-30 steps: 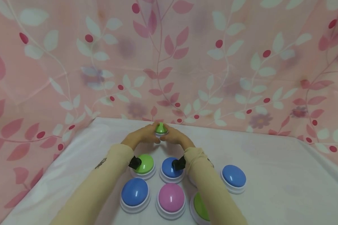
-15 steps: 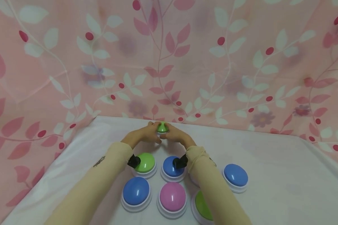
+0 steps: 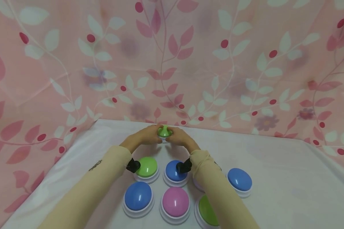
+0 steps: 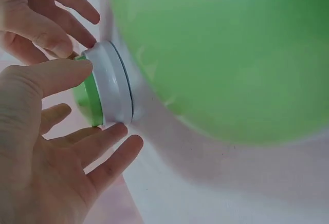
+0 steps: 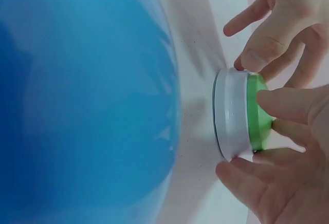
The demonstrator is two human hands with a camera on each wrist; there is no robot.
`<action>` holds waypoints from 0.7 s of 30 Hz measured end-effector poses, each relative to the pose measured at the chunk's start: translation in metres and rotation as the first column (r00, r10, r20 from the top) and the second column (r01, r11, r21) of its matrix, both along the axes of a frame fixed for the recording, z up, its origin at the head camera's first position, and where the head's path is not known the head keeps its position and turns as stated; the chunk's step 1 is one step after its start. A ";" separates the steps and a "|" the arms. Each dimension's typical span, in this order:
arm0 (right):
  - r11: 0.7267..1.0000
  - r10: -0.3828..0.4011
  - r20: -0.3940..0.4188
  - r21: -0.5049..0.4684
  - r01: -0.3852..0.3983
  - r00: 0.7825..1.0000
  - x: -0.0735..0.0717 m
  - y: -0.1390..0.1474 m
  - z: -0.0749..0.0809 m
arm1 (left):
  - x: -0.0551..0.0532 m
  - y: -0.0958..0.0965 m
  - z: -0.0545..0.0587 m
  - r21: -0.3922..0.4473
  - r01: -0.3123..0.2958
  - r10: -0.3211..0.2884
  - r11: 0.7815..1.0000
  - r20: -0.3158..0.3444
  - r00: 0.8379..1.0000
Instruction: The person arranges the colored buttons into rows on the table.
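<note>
At the far end of the cloth is a push button (image 3: pixel 164 132) with a green dome and a white base. My left hand (image 3: pixel 149 135) holds it from the left and my right hand (image 3: pixel 180 137) from the right. In the left wrist view, that hand's thumb lies on the edge of the green cap (image 4: pixel 91 98), with its fingers along the white base (image 4: pixel 114 88). The right wrist view has the right thumb at the green cap (image 5: pixel 258 113) and fingers below the base (image 5: pixel 233 113). Both wrist views show the button's base near the white cloth.
Nearer stand a green button (image 3: pixel 147 167) and a blue one (image 3: pixel 174 171) under the wrists. In front are blue (image 3: pixel 138 195), pink (image 3: pixel 175 201) and green (image 3: pixel 207 210) buttons, the last partly behind the right sleeve. Another blue button (image 3: pixel 239 179) stands right. A floral curtain (image 3: pixel 172 63) hangs behind.
The hands have spread slightly apart around the green button, the left wrist shifting left. More of its white base shows between them now.
</note>
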State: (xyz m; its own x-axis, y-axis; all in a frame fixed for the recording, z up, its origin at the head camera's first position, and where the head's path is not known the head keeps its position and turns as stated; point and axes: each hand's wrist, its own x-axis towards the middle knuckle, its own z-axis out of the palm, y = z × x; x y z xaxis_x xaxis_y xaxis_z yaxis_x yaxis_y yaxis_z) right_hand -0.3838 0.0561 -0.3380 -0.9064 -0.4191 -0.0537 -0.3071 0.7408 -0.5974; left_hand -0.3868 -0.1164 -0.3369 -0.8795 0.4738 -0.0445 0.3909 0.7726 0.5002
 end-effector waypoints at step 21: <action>0.999 -0.049 -0.023 -0.008 0.049 0.999 -0.005 -0.005 -0.003 | -0.005 -0.005 -0.007 0.015 0.023 -0.024 1.000 0.059 0.998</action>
State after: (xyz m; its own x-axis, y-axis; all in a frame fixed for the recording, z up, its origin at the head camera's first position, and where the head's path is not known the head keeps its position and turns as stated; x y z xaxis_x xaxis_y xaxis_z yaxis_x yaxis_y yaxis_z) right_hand -0.3892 0.0507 -0.3410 -0.9269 -0.3742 -0.0292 -0.2845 0.7512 -0.5957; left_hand -0.3922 -0.1212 -0.3434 -0.8644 0.4950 -0.0889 0.3781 0.7562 0.5340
